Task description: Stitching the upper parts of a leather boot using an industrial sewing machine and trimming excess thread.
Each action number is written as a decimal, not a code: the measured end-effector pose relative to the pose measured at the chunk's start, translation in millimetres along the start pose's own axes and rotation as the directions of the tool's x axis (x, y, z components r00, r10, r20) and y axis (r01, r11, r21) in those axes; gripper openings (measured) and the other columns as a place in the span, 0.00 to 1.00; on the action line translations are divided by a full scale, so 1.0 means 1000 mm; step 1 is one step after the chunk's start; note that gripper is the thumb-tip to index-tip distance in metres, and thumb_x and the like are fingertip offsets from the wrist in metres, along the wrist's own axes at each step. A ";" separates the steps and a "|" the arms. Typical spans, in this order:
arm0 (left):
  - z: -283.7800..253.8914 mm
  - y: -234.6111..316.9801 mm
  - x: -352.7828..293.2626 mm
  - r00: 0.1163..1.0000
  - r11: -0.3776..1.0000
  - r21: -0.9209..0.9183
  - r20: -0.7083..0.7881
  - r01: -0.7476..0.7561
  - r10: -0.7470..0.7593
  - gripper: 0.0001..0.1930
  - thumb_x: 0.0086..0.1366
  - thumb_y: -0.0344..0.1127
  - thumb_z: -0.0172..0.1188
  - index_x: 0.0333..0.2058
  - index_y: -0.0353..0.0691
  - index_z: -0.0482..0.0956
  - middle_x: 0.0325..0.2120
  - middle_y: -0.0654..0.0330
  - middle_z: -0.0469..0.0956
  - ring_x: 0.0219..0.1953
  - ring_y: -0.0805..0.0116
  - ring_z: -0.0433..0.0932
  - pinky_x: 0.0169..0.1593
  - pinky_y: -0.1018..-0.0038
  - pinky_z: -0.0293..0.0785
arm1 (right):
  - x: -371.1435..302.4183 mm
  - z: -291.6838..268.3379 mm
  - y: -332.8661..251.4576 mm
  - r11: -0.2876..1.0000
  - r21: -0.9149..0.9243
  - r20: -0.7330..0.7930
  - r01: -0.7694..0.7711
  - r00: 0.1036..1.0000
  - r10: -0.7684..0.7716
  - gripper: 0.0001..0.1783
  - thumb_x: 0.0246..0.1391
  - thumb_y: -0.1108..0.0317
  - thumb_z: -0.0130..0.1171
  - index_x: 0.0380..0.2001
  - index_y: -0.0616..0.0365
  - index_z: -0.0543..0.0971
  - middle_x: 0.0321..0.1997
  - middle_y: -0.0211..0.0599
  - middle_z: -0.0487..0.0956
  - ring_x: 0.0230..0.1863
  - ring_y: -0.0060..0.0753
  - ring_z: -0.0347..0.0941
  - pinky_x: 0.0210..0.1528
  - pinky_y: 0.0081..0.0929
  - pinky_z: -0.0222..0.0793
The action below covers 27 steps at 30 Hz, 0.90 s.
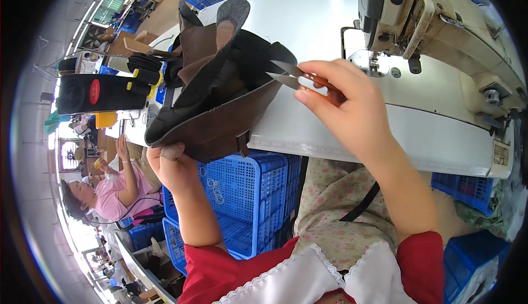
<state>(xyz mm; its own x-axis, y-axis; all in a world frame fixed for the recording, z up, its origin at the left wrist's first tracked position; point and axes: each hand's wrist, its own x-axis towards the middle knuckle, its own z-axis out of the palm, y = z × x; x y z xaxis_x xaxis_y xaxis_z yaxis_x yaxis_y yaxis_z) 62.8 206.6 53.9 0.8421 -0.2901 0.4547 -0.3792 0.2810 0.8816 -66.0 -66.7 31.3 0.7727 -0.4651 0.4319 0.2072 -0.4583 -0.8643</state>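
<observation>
My left hand (pixel 171 164) grips the lower edge of a brown leather shoe upper (pixel 220 125) with a dark lining, its fingers partly hidden behind the leather. The piece is held up at the left end of the sewing table, its black inside facing upward. My right hand (pixel 352 98) is closed round a pair of thread snips (pixel 313 86) with orange-brown handles. The two blades of the snips stand apart, their tips close to the right edge of the upper. Whether the blades touch the leather, I cannot tell.
A sewing machine (pixel 434 34) stands on the white table (pixel 308 18) at the right. Blue crates (pixel 242 205) sit below the table's left end. A black box-like device (pixel 91 92) is at the left. Beyond it sits a person in a pink shirt (pixel 118 197).
</observation>
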 end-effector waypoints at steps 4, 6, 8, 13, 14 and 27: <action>-0.004 0.004 0.000 0.998 1.000 0.019 -0.063 0.009 -0.007 0.26 0.43 0.25 0.51 0.45 0.25 0.78 0.43 0.48 0.81 0.48 0.57 0.79 0.59 0.65 0.70 | 0.014 0.006 -0.012 0.994 -0.054 0.009 0.098 0.995 -0.098 0.15 0.49 0.65 0.68 0.41 0.57 0.82 0.36 0.39 0.81 0.33 0.37 0.81 0.35 0.28 0.76; -0.006 0.003 -0.001 0.996 1.000 0.020 -0.087 0.009 -0.007 0.27 0.42 0.25 0.50 0.45 0.25 0.78 0.43 0.49 0.81 0.48 0.56 0.79 0.59 0.65 0.70 | 0.017 0.008 -0.014 0.989 -0.068 0.002 0.133 0.991 -0.133 0.15 0.49 0.65 0.68 0.40 0.57 0.82 0.36 0.39 0.81 0.34 0.37 0.81 0.35 0.29 0.76; -0.009 0.002 -0.002 0.994 1.000 0.023 -0.113 0.009 -0.006 0.27 0.42 0.25 0.50 0.45 0.25 0.78 0.43 0.49 0.81 0.48 0.56 0.79 0.59 0.65 0.70 | 0.019 0.010 -0.016 0.988 -0.076 -0.005 0.138 0.990 -0.139 0.14 0.49 0.65 0.68 0.39 0.58 0.82 0.36 0.39 0.82 0.34 0.38 0.81 0.36 0.29 0.76; -0.017 0.000 -0.004 0.999 0.999 -0.034 -0.053 0.000 -0.001 0.27 0.41 0.26 0.50 0.44 0.25 0.79 0.42 0.49 0.82 0.48 0.56 0.80 0.59 0.66 0.71 | 0.010 0.010 -0.016 0.989 -0.081 0.043 0.127 0.991 -0.124 0.14 0.48 0.66 0.68 0.39 0.57 0.82 0.35 0.39 0.81 0.33 0.38 0.81 0.35 0.29 0.76; -0.017 -0.001 -0.004 0.998 0.999 -0.032 -0.058 -0.002 0.001 0.27 0.41 0.26 0.50 0.44 0.25 0.79 0.42 0.49 0.82 0.48 0.56 0.80 0.59 0.66 0.71 | 0.008 0.009 -0.018 0.990 -0.074 0.066 0.118 0.991 -0.113 0.14 0.48 0.66 0.68 0.38 0.57 0.82 0.34 0.39 0.81 0.32 0.38 0.81 0.34 0.29 0.75; -0.006 0.001 -0.016 0.999 1.000 0.023 0.052 0.011 -0.013 0.31 0.39 0.31 0.50 0.46 0.24 0.77 0.44 0.47 0.81 0.49 0.53 0.80 0.60 0.63 0.71 | -0.010 0.001 -0.037 0.994 0.025 0.195 0.107 0.975 -0.110 0.15 0.46 0.68 0.70 0.39 0.57 0.82 0.30 0.35 0.78 0.25 0.34 0.78 0.28 0.28 0.72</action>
<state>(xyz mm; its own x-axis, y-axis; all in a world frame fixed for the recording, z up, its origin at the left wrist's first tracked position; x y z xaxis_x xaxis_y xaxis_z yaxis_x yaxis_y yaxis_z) 51.2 217.1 47.1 0.8259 -0.3403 0.4495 -0.3784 0.2564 0.8894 -81.1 -44.2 58.4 0.8473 -0.2553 0.4658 0.3040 -0.4861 -0.8193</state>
